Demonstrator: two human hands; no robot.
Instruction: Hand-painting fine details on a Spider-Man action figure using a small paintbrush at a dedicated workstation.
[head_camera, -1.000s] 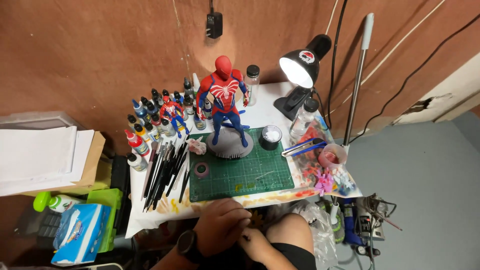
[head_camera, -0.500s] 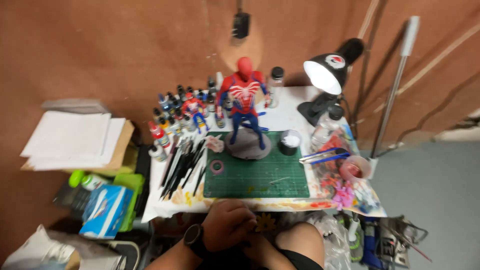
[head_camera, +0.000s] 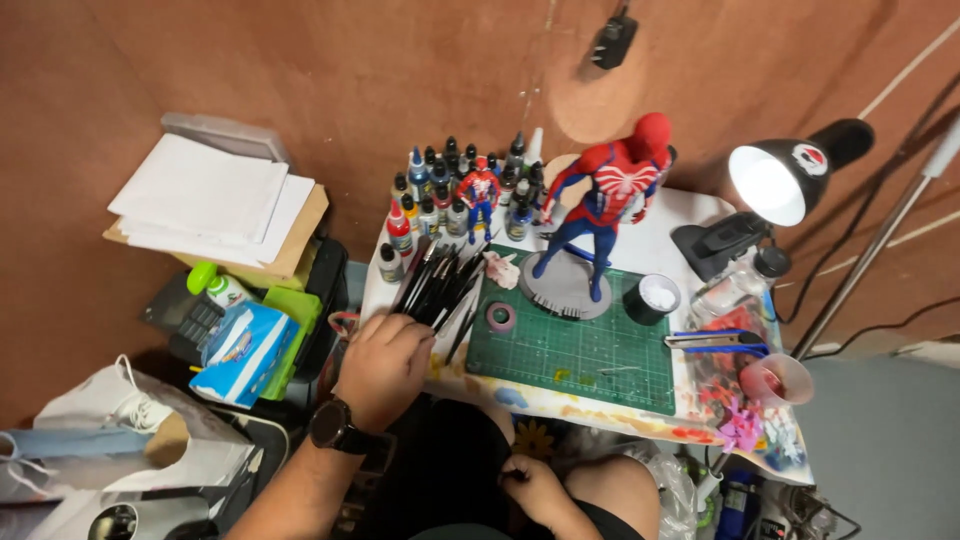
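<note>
Beside the cutting mat (head_camera: 575, 352), left hand (head_camera: 383, 368) touches brushes (head_camera: 435, 288).

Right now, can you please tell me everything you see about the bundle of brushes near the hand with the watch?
The bundle of brushes is a loose fan of thin, dark-handled sticks, lying flat on the small table's left part, beside the green cutting mat. Their far ends point toward the paint bottles. The left hand, with the watch, rests on the near ends; whether its grip closes on one cannot be told.

Head view, steeply down over desk (head_camera: 690, 225)
</note>
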